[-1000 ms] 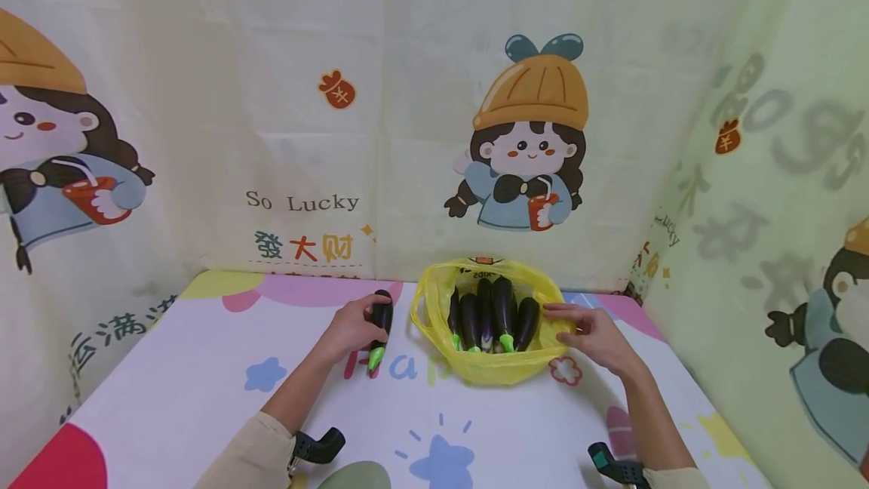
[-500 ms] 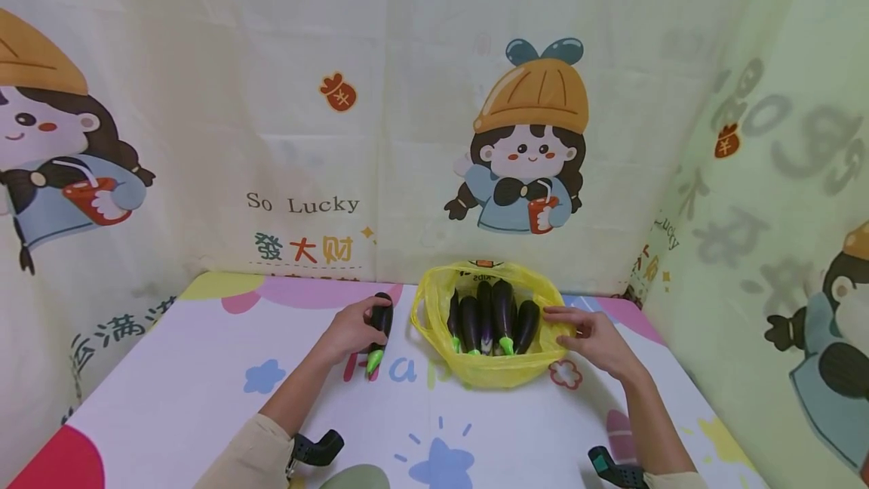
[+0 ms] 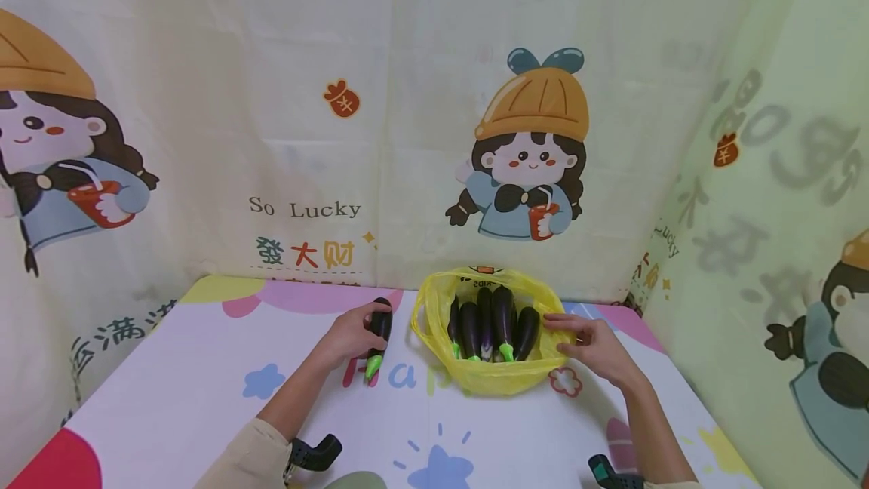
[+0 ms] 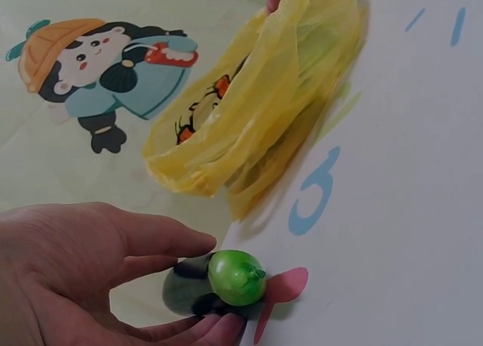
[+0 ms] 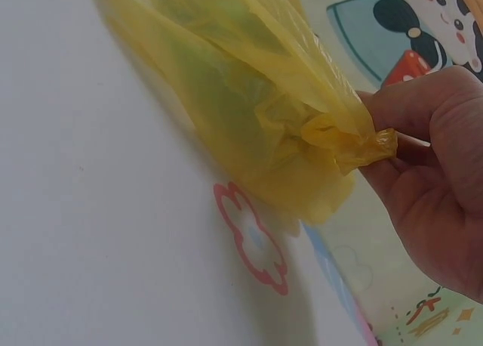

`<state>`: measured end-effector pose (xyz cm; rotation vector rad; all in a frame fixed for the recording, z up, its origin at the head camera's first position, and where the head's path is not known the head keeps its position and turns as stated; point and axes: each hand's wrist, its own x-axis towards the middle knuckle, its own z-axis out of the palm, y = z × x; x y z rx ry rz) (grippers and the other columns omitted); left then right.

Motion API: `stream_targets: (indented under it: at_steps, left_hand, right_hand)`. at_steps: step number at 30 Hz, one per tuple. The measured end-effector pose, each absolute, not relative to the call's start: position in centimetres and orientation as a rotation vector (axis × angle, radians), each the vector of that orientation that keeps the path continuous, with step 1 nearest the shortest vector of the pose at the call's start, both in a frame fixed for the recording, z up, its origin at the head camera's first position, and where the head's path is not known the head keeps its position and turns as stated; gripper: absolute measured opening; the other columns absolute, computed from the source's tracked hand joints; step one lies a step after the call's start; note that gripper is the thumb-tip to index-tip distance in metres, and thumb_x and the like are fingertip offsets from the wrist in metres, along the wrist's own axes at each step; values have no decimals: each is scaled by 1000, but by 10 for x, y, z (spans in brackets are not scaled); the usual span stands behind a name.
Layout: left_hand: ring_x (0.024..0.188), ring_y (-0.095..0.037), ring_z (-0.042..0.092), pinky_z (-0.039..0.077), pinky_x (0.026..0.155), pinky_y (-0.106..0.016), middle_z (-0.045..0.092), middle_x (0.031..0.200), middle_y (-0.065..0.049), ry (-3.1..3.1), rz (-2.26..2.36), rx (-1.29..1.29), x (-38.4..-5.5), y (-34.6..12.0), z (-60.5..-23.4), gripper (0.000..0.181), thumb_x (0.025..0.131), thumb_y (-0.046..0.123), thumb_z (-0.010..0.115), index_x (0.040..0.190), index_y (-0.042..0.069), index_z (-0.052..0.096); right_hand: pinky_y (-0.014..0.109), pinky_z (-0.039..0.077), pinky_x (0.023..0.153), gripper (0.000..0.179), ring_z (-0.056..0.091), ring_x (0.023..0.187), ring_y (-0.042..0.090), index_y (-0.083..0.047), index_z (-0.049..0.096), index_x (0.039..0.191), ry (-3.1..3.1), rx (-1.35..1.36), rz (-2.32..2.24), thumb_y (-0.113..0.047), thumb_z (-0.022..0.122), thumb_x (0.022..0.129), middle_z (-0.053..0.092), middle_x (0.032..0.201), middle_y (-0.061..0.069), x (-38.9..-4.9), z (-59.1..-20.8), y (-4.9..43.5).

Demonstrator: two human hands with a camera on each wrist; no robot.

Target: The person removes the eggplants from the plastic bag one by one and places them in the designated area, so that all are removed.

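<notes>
In the head view my left hand [image 3: 353, 334] holds a dark eggplant [image 3: 382, 324] between thumb and fingers, left of the bag. Its green stem end [image 4: 236, 278] points toward me, and the left wrist view has fingers and thumb on either side of it. A yellow plastic bag [image 3: 505, 382] stands with its mouth wide, and several eggplants [image 3: 504, 315] lean side by side inside, green ends down. At the bag's right rim, my right hand [image 3: 600, 349] pinches the plastic; a crumpled corner [image 5: 373, 149] shows between thumb and fingers in the right wrist view.
A printed white tablecloth [image 3: 170, 406] covers the table under everything. Behind the bag, close to its back rim, hangs a pale cartoon-printed cloth [image 3: 407, 134], and another printed cloth [image 3: 767, 172] walls off the right side.
The head view has tilted slightly up, so the scene sits a little lower. Both hands, the held eggplant and the bag stay as they were relative to each other.
</notes>
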<state>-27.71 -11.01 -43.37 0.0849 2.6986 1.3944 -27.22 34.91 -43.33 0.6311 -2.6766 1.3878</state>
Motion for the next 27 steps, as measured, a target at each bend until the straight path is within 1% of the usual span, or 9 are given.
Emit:
stream_targets:
  at_steps: [8,14,18,24,27]
  left_hand:
    - [115,-42,57,63,82,-48,59,133,-25,2712,1358,86,-276,-111,-433,61,86,6,79,143,18,62]
    - [112,-41,58,63,83,-50,61,131,-25,2732,1333,92,-277,-111,-432,62,86,7,80,143,18,62]
    - [111,-40,58,63,82,-50,61,131,-26,2742,1313,98,-277,-111,-432,62,85,8,80,144,18,62]
    - [109,-39,58,63,80,-46,61,129,-25,2744,1305,98,-277,-111,-432,63,85,9,81,144,19,61]
    - [110,-39,57,63,80,-47,61,129,-25,2739,1299,98,-277,-110,-432,64,85,9,81,145,19,61]
  right_hand:
    - [20,58,84,40,46,139,50,-1,69,133,-2683,638,1378,-2,72,93,59,148,21,-272,-434,348]
    - [21,59,83,41,48,136,50,-1,69,134,-2683,636,1371,-1,72,93,59,148,21,-272,-434,348]
    - [21,59,84,41,48,137,50,-1,69,134,-2690,629,1368,-2,72,93,59,148,21,-272,-433,348]
    - [21,59,84,41,51,134,47,-1,70,133,-2694,630,1339,-2,72,92,60,147,21,-273,-434,348]
    - [21,59,83,41,51,133,48,-1,69,133,-2697,625,1346,-1,72,92,59,147,21,-273,-434,348]
